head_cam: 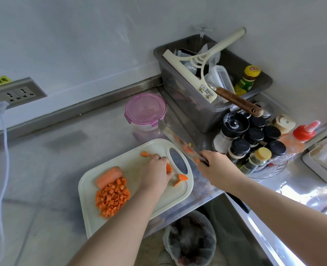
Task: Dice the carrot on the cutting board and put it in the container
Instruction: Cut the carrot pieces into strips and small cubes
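Observation:
A cream cutting board [105,217] lies on the steel counter. On it sit a whole carrot stub [109,176], a heap of diced carrot [112,197] and a few loose chunks [180,179]. My left hand [156,174] rests on the board, its fingers curled over carrot pieces [169,167] near the board's handle hole. My right hand [216,167] grips a knife [175,139], its blade lifted and pointing up-left with carrot bits stuck to it. A round container with a pink lid [145,110] stands closed behind the board.
A grey bin [189,104] with a squeegee and utensils sits at the back right. Spice jars [250,143] and a red-capped bottle [300,137] crowd the right. A wall socket with a white cord [4,135] is at left. A lined waste bin [191,240] stands below the counter's edge.

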Available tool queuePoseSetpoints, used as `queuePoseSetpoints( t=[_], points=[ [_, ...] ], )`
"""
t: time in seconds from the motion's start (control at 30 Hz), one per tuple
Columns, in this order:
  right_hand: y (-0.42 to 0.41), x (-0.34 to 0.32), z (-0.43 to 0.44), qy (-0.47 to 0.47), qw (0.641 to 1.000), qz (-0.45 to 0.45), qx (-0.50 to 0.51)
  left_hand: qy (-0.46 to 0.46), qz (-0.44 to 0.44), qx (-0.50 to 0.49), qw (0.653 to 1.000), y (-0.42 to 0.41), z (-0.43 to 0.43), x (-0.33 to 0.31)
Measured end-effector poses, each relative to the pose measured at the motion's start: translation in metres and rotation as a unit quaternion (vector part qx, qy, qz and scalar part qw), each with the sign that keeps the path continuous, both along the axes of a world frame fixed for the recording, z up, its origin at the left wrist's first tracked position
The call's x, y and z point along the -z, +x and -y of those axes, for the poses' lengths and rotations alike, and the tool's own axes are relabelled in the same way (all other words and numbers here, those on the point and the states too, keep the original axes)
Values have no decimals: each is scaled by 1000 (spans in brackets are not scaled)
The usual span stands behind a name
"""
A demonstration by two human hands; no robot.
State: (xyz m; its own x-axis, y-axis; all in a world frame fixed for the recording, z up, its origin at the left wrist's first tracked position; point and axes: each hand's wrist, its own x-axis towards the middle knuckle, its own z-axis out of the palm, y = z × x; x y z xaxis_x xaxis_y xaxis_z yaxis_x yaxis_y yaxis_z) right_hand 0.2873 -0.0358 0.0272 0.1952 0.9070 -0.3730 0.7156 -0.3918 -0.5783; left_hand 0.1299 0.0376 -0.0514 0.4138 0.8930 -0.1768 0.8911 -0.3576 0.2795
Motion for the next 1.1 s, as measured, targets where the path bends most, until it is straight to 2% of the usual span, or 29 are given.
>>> queuePoseSetpoints(
  t=[0.23, 0.4, 0.53, 0.7, 0.93, 1.1],
  points=[
    [-2, -3, 2, -1, 1000, 6, 1, 23, -42, 10, 999, 8, 4, -2],
    [-2, -3, 3, 1, 1000, 6, 3, -27, -29, 18, 999, -3, 4, -4],
    [-7, -2, 3, 0, 1000, 8, -2, -47, 9, -30, 998, -27, -3, -11],
    [-19, 4, 0, -4, 1000, 10, -4, -59, -17, -56, 997, -59, -2, -10],
    [-30, 7, -3, 9, 999, -1, -46, -65, 93, -134, 985, -72, 5, -12],
    [-31, 7, -1, 3, 999, -11, -48, -83, 82, -87, 989, -77, -10, -20]
  ],
)
